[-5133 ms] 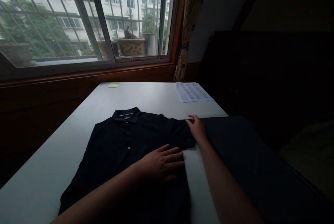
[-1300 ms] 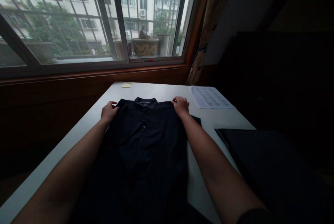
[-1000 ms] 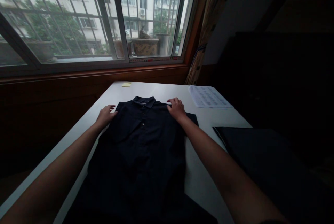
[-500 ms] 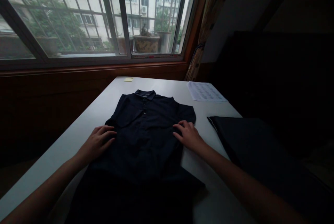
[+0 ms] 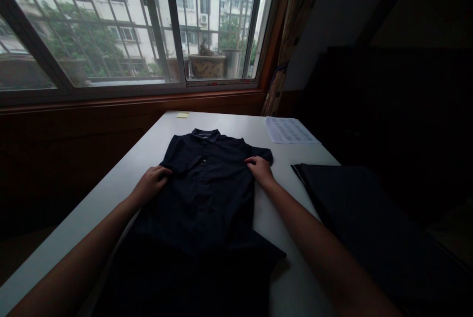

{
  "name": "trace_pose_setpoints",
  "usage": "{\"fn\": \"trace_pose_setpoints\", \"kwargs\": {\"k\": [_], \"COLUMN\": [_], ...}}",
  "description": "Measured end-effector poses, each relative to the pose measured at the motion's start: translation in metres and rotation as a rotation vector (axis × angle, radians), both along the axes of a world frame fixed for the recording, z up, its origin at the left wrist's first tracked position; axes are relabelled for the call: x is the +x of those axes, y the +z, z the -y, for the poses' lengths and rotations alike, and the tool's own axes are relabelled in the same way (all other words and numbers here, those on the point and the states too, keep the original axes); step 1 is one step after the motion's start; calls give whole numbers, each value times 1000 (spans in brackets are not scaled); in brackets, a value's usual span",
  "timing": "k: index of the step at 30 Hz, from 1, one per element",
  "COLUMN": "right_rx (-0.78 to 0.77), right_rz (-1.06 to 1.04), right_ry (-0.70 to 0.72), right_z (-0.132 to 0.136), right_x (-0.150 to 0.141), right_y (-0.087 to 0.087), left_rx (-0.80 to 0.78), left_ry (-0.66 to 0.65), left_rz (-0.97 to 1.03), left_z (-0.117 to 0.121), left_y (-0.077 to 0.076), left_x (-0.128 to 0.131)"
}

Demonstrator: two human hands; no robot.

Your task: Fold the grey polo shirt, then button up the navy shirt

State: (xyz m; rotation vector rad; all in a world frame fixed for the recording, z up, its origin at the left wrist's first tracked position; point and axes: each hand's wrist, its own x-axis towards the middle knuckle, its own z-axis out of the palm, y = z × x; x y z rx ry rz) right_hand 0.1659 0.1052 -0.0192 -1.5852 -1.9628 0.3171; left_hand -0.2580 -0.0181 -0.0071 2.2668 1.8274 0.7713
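A dark navy short-sleeved shirt (image 5: 207, 193) lies front up on the white table (image 5: 111, 189), its collar towards the window and its buttons down the middle. At the shirt's left side, just below the armpit, my left hand (image 5: 152, 183) pinches the cloth. My right hand (image 5: 260, 169) grips the opposite side below the right sleeve, fingers closed on the fabric. The right sleeve lies outspread beyond that hand. Near me the lower part of the shirt is very dark, and a pointed corner of cloth juts to the right.
Dark folded cloth (image 5: 354, 208) covers the table's right edge. Printed sheets (image 5: 291, 130) lie at the far right corner, a yellow sticky note (image 5: 182, 115) at the far left. Behind the table are a barred window (image 5: 207, 21) and a curtain (image 5: 277, 85).
Earlier my hands smoothed the right sleeve, then held the shoulders. They let go, came down to the sides, and have since moved slightly up to close on the cloth below the armpits.
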Motion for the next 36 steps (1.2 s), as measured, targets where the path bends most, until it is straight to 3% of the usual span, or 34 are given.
{"fn": "trace_pose_setpoints", "kwargs": {"k": [6,13,17,22,27,28,31,36], "right_rx": [10,44,61,85,21,-32,-408,-570], "right_rz": [-13,-2,7,20,4,-10,-134,-189], "right_ry": [-14,-80,-81,-51,91,150,339,329], "right_z": [-23,-60,-57,-18,52,69,123,183], "right_x": [10,14,15,15,27,33,51,72], "right_y": [-2,3,10,16,30,35,49,53], "left_rx": [19,71,69,51,43,19,-24,-74], "left_ry": [25,46,11,-92,-162,-175,-214,-219], "left_rz": [-43,-110,-140,-150,-102,-97,-106,-222], "left_z": [-25,-64,-62,-20,59,78,132,182], "left_y": [-7,-16,-8,6,23,26,31,16], "left_x": [-3,17,25,29,52,58,77,90]}}
